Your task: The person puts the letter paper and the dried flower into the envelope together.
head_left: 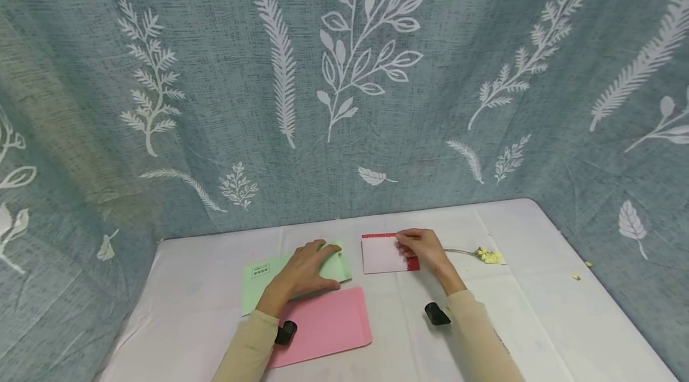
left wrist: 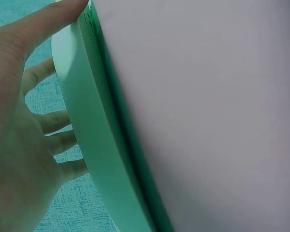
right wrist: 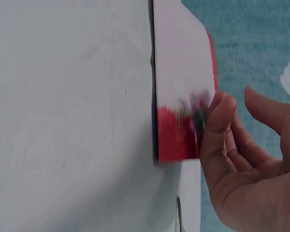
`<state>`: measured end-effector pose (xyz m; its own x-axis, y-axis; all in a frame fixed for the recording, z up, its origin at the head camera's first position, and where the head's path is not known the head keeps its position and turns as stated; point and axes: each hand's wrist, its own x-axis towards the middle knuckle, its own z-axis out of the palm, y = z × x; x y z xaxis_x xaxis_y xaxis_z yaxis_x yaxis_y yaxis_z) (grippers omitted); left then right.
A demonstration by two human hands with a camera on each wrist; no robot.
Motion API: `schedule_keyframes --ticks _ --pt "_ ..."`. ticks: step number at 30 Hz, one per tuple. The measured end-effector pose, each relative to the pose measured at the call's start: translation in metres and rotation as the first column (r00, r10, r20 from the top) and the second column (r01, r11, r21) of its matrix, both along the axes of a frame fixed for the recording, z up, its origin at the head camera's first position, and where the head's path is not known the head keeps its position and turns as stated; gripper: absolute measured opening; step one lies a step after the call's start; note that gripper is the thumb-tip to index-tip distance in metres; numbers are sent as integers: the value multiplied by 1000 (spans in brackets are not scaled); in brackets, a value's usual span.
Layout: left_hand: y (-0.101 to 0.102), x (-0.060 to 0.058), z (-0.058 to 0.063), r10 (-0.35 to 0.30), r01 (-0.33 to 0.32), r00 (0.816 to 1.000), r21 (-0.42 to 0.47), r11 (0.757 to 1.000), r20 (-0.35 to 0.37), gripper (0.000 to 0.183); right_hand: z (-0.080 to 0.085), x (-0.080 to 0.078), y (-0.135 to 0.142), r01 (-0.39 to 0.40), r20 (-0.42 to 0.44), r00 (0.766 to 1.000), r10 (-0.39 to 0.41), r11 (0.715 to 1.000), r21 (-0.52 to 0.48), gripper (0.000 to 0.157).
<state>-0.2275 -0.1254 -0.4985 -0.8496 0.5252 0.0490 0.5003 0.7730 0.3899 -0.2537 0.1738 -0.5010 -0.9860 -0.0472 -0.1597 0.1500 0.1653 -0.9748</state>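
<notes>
A pale green envelope (head_left: 277, 262) lies at the middle-left, its right end showing a gap in the left wrist view. My left hand (head_left: 305, 267) spans it and holds it by its edges, thumb (left wrist: 48, 21) near the mouth and fingers spread along the other side. To its right is a white card (head_left: 379, 255) with a red top border and a red, flower-printed corner (right wrist: 181, 140). My right hand (head_left: 422, 247) pinches the card at its far edge, with one finger raised away from it.
Nearest me, a pink envelope (head_left: 328, 328) lies partly under my left forearm. Right of the card, a stem with a yellow flower head (head_left: 488, 256) rests on the white tablecloth (head_left: 543, 298). Yellow bits (head_left: 576, 276) lie near the right edge. A patterned curtain (head_left: 344, 131) hangs behind the table.
</notes>
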Motion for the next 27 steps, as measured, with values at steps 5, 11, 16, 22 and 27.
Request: schedule_keyframes --ticks 5,11,16,22,27 --pt "0 2 1 2 -2 1000 -1 1000 7 75 -2 2 11 39 -18 999 -38 996 77 28" --pt "1 3 1 10 -10 1000 2 1000 10 75 -6 7 17 105 9 994 -108 979 177 26" --pt "0 3 0 10 -10 1000 13 1000 4 74 -10 11 20 124 49 989 -138 967 222 26" --pt "0 3 -1 10 -10 1000 15 1000 -1 74 -13 12 22 122 59 988 -142 957 263 27" --pt "0 3 -3 12 -12 1000 10 1000 -4 74 -11 15 23 80 45 994 -98 950 301 26"
